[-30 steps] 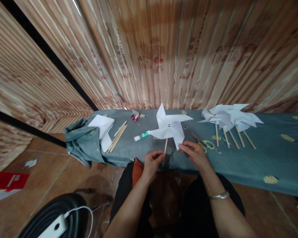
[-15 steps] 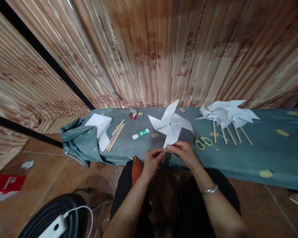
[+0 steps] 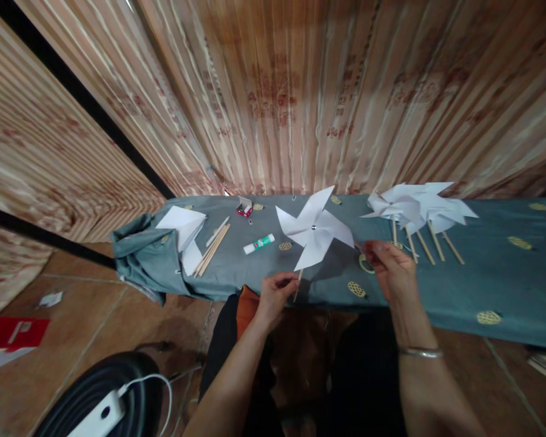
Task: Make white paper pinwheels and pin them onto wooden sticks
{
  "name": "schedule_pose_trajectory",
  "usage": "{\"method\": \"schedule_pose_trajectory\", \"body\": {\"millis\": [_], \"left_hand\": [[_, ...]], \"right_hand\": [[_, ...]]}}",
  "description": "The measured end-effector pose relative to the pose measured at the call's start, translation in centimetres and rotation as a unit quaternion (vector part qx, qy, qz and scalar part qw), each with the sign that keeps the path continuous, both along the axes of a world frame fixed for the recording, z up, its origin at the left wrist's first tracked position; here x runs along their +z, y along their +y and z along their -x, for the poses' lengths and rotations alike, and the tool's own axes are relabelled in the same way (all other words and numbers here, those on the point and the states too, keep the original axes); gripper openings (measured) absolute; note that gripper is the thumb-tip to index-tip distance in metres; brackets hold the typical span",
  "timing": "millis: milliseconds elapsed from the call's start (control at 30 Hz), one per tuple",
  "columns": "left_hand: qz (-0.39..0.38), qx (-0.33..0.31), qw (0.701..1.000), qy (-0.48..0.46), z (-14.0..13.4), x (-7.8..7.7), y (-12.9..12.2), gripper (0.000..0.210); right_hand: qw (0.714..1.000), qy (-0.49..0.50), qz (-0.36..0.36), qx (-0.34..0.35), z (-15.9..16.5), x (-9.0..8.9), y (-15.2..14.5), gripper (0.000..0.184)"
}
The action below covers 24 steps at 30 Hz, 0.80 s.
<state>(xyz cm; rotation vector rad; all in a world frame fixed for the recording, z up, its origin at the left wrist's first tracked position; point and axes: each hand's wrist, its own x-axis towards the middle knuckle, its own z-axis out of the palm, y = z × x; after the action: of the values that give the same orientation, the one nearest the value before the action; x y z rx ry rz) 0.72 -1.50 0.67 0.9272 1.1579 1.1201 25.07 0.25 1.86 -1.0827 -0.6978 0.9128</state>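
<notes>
A white paper pinwheel [image 3: 321, 240] with a pin at its centre is raised over the cloth. My left hand [image 3: 275, 294] is closed round its thin wooden stick [image 3: 297, 288], just below the paper. My right hand [image 3: 394, 267] is at the right blade's tip with its fingers drawn together. Whether they pinch the tip or something else cannot be made out. Partly covered by that hand lie the scissors, with one yellow-green handle loop [image 3: 366, 263] showing.
Several pinwheels [image 3: 430, 209] on sticks lie in a pile to the right. Left of centre are a glue stick [image 3: 259, 244], a small red box [image 3: 244, 207], a bundle of wooden sticks [image 3: 213, 250], a white pencil-like stick [image 3: 218, 231] and folded white paper [image 3: 182, 226].
My right hand has left the pinwheel's stick and moved right, to the blade tip and over the scissors. My left hand keeps its hold; the pinwheel has barely shifted.
</notes>
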Motion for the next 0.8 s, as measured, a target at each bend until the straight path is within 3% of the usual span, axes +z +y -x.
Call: {"method": "schedule_pose_trajectory", "body": {"millis": [233, 800], "left_hand": [[0.015, -0.027, 0.999, -0.012, -0.2, 0.0, -0.1, 0.024], [-0.004, 0.03, 0.999, -0.027, -0.6, -0.5, 0.3, 0.025]], "right_hand": [[0.999, -0.019, 0.033, 0.004, 0.7, -0.9, 0.7, 0.037], [0.991, -0.069, 0.047, 0.108, 4.0, -0.8, -0.1, 0.033]]}}
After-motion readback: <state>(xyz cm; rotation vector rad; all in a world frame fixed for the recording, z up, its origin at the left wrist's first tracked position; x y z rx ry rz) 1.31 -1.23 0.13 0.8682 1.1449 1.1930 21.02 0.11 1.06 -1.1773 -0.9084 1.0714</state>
